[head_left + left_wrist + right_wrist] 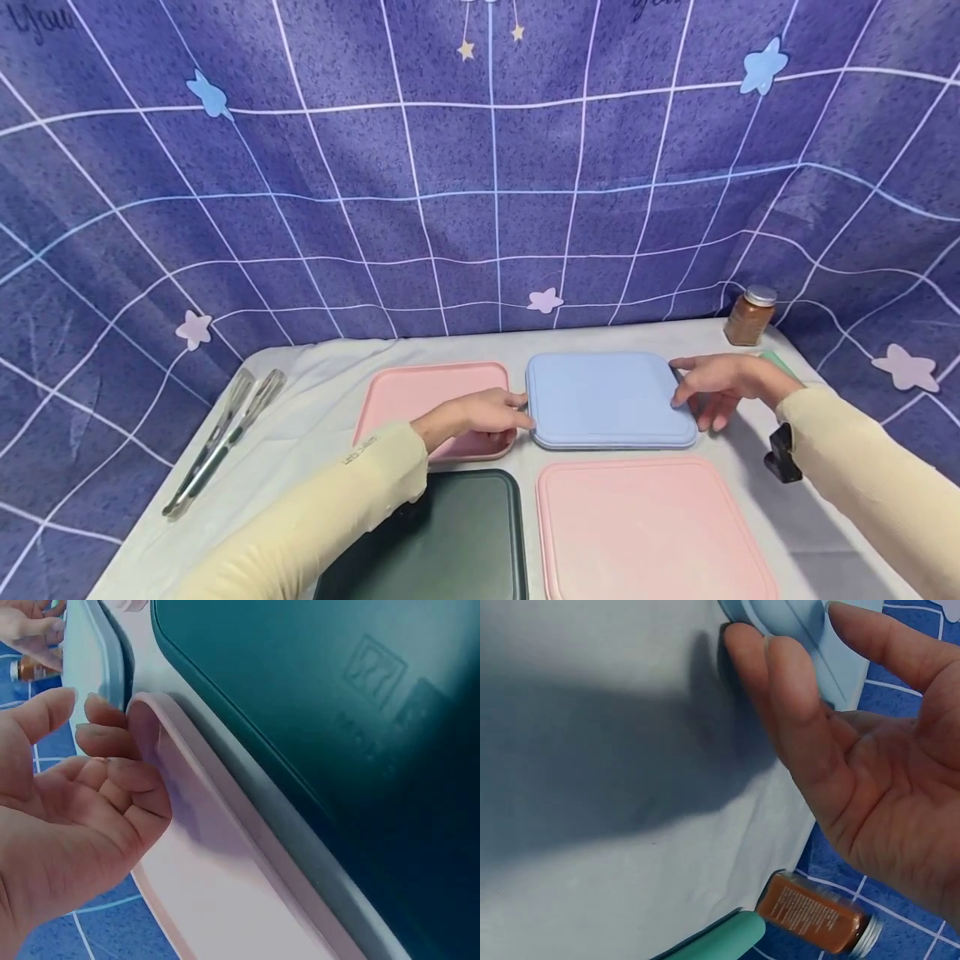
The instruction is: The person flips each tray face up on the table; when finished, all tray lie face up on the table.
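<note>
While the left hand (483,414), fingers loosely bent, and right hand (722,385), fingers loosely spread, touch its nine- and three-o'clock edges, the smooth, light-blue, round-cornered board (607,396) lies twelve o'clock from a pink, round-cornered board (652,529).

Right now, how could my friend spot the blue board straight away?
Find the white-covered table. In its far row, between the person's left hand and right hand, is a round-cornered board. It alone is light blue, unlike the neighbouring pink tray, pink board and dark green board.
</note>
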Demonstrator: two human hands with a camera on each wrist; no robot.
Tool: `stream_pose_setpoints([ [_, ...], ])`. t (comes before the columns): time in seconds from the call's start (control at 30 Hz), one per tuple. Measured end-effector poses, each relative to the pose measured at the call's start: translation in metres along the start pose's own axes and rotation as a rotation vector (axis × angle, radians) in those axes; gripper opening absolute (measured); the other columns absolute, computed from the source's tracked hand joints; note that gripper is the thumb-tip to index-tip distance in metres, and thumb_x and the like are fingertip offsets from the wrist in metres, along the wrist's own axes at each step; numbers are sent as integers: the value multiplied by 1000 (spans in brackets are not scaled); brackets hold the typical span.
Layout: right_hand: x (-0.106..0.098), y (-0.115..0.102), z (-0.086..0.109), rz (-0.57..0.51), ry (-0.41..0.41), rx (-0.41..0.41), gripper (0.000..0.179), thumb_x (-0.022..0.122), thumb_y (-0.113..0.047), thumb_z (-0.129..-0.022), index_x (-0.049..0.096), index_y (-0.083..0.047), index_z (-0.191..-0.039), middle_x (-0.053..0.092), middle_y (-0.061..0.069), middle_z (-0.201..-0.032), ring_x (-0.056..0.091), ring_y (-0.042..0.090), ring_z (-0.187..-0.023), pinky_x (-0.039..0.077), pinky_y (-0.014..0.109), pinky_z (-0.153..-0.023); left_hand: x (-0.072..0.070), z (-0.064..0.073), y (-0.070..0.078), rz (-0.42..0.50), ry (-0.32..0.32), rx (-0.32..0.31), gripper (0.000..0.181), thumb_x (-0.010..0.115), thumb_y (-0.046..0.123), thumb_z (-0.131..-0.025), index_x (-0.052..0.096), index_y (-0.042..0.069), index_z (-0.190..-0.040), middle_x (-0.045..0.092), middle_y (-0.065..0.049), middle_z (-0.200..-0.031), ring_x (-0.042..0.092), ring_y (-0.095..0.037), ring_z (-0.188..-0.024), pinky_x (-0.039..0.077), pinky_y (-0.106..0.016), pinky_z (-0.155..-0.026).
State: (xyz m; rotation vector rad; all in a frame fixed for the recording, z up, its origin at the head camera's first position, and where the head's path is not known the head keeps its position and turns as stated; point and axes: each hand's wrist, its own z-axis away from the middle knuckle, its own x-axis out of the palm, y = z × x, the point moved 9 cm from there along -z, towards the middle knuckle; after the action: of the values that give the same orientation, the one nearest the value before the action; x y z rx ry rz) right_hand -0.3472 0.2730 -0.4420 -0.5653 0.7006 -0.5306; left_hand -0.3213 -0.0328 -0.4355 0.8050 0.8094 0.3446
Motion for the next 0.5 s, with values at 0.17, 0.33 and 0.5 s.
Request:
stream_pose_setpoints([
  [0.17,-1,4,-1,-29,4,-27,103,65,-18,-88,-7,-2,-159,62,12,-81,69,16,-62,58,32,-56,-2,5,5,85,60,28,74,65,22,-94,31,-4,-154,65,-7,-73,51,-7,-55,43,-18,-56],
  [0.33,-1,6,-2,-35,3,-49,101,65,-19,-88,-5,-2,-159,67,10,-74,69,16,-63,59,34,-57,-1,12,10,120,144,53,77,68,23,-91,32,-6,-153,73,-15,-91,57,-10,-57,48,-20,-59],
  [0.5,-1,8,-5,-51,-1,-59,99,64,-20,-89,-3,-3,-159,68,10,-75,70,17,-64,59,35,-59,-4,19,15,116,233,77,75,70,23,-89,38,-6,-150,73,-16,-86,56,-10,-53,45,-19,-55],
])
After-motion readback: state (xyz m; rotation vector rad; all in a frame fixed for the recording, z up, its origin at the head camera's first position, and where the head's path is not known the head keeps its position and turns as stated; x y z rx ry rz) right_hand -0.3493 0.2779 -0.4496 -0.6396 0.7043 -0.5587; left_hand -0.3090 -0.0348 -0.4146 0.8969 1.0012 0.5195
